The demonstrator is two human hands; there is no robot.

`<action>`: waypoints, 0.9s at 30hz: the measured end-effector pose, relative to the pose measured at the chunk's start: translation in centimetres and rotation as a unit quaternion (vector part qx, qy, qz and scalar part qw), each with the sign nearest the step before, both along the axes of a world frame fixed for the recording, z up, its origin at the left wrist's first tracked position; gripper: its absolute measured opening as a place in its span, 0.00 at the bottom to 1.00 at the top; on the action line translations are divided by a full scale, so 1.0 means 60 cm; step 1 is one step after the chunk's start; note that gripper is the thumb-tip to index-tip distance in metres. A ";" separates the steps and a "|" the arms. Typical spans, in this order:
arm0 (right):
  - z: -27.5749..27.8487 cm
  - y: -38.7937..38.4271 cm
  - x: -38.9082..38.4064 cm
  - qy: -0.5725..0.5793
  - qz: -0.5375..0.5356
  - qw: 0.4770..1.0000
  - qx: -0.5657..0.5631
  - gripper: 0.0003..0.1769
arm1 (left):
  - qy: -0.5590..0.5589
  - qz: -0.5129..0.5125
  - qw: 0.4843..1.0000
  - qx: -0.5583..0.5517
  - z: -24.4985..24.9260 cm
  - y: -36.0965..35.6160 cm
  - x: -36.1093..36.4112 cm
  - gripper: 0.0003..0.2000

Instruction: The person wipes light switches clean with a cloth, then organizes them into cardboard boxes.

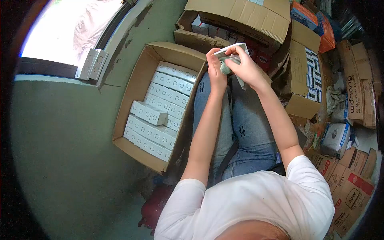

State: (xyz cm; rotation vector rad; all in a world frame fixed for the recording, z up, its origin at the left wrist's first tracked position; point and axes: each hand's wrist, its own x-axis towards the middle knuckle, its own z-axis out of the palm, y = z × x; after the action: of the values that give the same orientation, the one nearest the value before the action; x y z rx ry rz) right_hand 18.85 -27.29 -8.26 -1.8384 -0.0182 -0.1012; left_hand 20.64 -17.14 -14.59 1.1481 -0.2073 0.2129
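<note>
Above the knees, my left hand (217, 76) has its fingers closed on one side of a white plastic electrical box (242, 46), whose far rim shows past the fingertips. My right hand (246, 68) is bent over the same piece and closed on a grey-green cloth (226, 68), which is pressed against the box. Part of the cloth hangs down between the hands. Most of the held box is hidden by fingers and cloth. Just left of my legs, a cardboard carton (140, 80) holds rows of white electrical boxes (168, 96) with round knockouts.
Two white boxes (93, 66) stand on the window ledge. An open carton (240, 16) with boxes inside lies ahead. Another carton (302, 102) on the right holds black-and-white items. Flattened cardboard (352, 196) and a wrapped white pack (335, 138) crowd the right side.
</note>
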 end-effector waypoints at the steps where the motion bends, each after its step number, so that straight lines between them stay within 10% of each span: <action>1: 0.000 -0.001 -0.002 0.014 0.000 1.000 0.005 0.15 | 0.000 0.008 1.000 0.002 -0.001 0.001 0.000 0.28; 8: -0.003 -0.019 0.001 0.044 0.042 0.997 -0.042 0.22 | 0.011 0.008 0.995 0.100 0.025 0.009 -0.016 0.26; 15: -0.042 -0.002 0.003 0.050 -0.166 0.972 0.159 0.21 | -0.014 0.036 0.981 0.190 0.018 0.007 -0.013 0.27; 27: 0.011 -0.001 -0.038 -0.219 -0.116 0.914 -0.321 0.22 | -0.014 0.014 0.978 0.206 0.021 0.001 -0.018 0.24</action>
State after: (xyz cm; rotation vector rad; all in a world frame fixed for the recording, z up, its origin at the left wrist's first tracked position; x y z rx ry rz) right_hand 16.60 -27.35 -7.58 -2.4319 -0.1649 -0.7500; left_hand 19.53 -17.10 -13.34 1.5616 -0.2680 0.2155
